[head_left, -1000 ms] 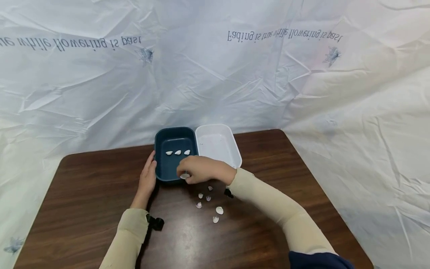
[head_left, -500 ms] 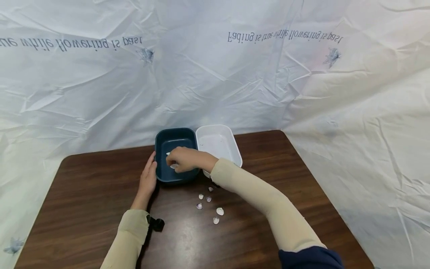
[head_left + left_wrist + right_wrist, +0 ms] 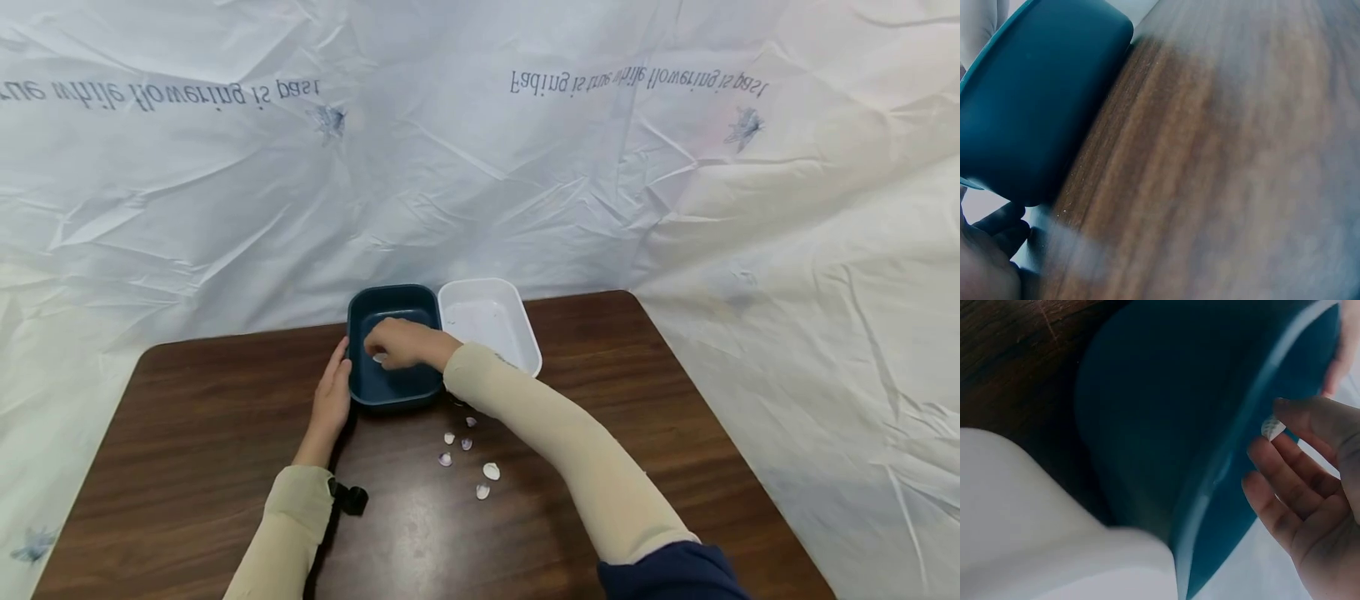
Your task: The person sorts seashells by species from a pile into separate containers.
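In the head view my right hand (image 3: 408,343) is over the dark blue box (image 3: 393,392), pinching a white seashell (image 3: 380,357). Ribs show on that same seashell (image 3: 1272,427) between thumb and fingertips in the right wrist view. My left hand (image 3: 331,400) rests against the box's left wall with its fingers stretched along it. The left wrist view catches only part of that hand (image 3: 988,259) beside the box (image 3: 1041,100). Whatever lies on the box floor under my right hand is hidden.
A white box (image 3: 491,321) stands against the blue one's right side. Several small shells (image 3: 491,472) are scattered on the brown wooden table (image 3: 225,433) in front of the boxes. A white printed sheet (image 3: 480,167) hangs behind the table.
My right hand has moved left and farther into the blue box with the seashell, now covering the row of shells seen there before. My left hand stays in place.
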Available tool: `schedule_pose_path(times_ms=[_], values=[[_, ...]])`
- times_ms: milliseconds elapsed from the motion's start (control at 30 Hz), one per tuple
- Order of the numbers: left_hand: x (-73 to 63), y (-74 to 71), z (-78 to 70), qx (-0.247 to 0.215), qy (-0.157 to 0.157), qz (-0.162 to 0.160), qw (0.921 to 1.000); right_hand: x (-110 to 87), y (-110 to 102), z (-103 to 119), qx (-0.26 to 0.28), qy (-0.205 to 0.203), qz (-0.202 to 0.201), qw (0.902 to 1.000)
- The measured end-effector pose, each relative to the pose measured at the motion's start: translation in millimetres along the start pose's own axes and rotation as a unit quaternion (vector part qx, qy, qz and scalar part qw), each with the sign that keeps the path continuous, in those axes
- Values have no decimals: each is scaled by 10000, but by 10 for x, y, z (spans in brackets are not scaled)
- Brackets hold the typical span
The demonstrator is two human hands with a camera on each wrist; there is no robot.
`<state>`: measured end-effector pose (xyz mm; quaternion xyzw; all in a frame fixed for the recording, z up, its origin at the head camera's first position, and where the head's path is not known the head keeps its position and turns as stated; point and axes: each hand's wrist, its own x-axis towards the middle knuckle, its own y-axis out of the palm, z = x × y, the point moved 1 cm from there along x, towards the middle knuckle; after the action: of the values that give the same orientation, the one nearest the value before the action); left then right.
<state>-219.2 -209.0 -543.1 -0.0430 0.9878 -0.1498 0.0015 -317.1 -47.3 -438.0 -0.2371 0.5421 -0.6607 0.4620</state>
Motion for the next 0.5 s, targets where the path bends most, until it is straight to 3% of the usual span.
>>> schedule_pose_path(times_ms=[500], values=[[19,-34,-4,-43,-60,80,9999,265,202,2,-76,584,356,9976]])
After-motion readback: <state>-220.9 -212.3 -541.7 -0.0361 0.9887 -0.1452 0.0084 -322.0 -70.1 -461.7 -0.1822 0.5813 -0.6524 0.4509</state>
